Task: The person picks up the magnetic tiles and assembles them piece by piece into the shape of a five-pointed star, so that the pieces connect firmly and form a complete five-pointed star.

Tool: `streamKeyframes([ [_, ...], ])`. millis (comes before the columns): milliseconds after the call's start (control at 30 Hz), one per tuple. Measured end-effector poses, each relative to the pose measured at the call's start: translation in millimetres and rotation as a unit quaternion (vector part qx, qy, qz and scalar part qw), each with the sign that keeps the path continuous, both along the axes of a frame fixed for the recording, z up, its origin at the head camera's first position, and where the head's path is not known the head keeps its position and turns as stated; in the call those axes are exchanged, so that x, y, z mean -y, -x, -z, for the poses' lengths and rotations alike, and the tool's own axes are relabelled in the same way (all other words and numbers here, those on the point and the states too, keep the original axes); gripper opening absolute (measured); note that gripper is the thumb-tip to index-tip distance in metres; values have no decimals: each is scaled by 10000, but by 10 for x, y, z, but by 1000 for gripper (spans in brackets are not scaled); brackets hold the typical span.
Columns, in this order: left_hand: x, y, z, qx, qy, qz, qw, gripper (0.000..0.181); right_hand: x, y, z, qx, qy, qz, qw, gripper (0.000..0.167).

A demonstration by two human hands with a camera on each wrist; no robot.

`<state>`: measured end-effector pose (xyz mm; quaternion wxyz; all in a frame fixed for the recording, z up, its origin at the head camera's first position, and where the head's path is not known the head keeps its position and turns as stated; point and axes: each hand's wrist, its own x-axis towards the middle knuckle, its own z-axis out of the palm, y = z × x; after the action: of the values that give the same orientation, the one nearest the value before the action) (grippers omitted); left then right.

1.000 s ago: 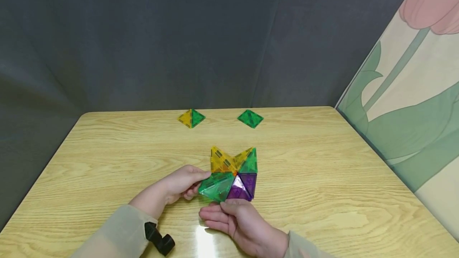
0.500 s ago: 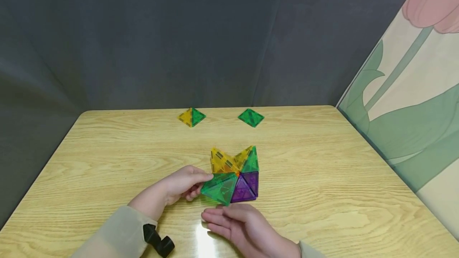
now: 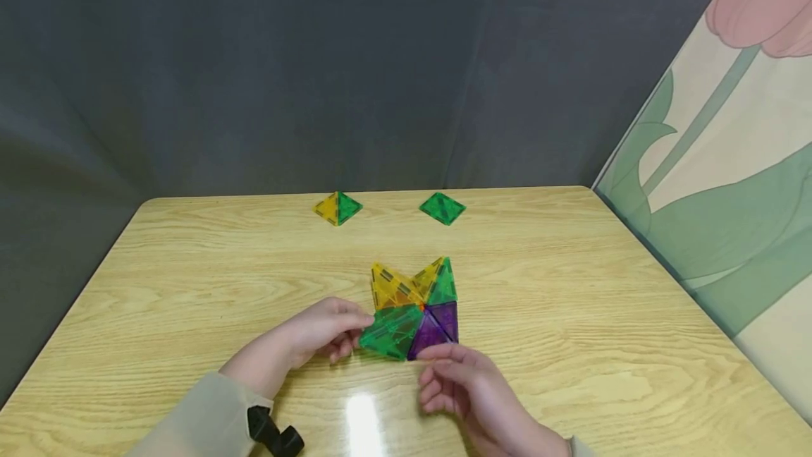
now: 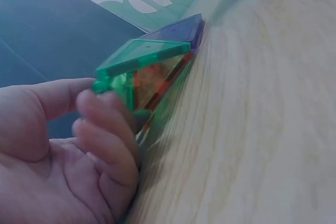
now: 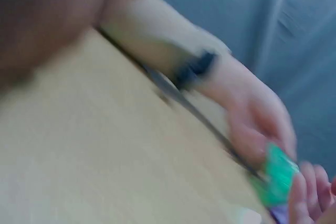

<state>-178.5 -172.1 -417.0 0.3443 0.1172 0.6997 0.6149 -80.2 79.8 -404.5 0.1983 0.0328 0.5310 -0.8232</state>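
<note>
Several translucent magnetic tiles form a small raised structure near the middle of the table. Its yellow tiles (image 3: 395,288) and a green tile rise in two points at the back. At the front left sits a green tile (image 3: 392,330), and purple tiles (image 3: 438,326) are at the front right. My left hand (image 3: 320,333) pinches the green tile at its left corner, thumb on top; the left wrist view shows the fingers curled beside it. My right hand (image 3: 472,390), fingers loosely bent, is close to the purple tiles' front edge; in the left wrist view it looks apart from them.
Toward the back edge of the wooden table (image 3: 571,266) lie a yellow-and-green tile pair (image 3: 338,209) and a green tile pair (image 3: 443,209). A dark curtain (image 3: 304,76) hangs behind, and a tulip-patterned cloth (image 3: 729,196) is on the right.
My right hand has moved from below the green tile rightward to the purple tiles' front edge, its fingers more bent. The structure shifted slightly right; my left hand kept its hold.
</note>
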Motion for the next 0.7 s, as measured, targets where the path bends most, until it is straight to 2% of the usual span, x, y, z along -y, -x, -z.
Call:
streamKeyframes([
  [33, 15, -18, -5, -9, 6, -21, 10000, 31, -52, 45, -18, -143, -305, 446, 9984, 32],
  [100, 51, -73, -35, 27, -61, -45, 10000, 41, -185, 164, -62, -314, -855, 1142, 9893, 37],
  [167, 78, -149, -73, 54, -164, -59, 9998, 54, -310, 267, -86, -260, -1145, 1511, 9815, 45],
  [233, 93, -219, -100, 37, -320, -67, 9995, 65, -401, 328, -84, -248, -1308, 1406, 9811, 52],
  [333, 108, -280, -130, -48, -477, -194, 9987, 71, -423, 313, -70, -147, -1164, 1110, 9869, 59],
  [533, 259, -231, -135, -156, -480, -767, 9958, 68, -323, 212, -57, 3, -572, 534, 9969, 67],
  [700, 419, -191, -162, -118, -568, -1297, 9899, 64, -215, 178, -51, 170, -105, 125, 9997, 71],
])
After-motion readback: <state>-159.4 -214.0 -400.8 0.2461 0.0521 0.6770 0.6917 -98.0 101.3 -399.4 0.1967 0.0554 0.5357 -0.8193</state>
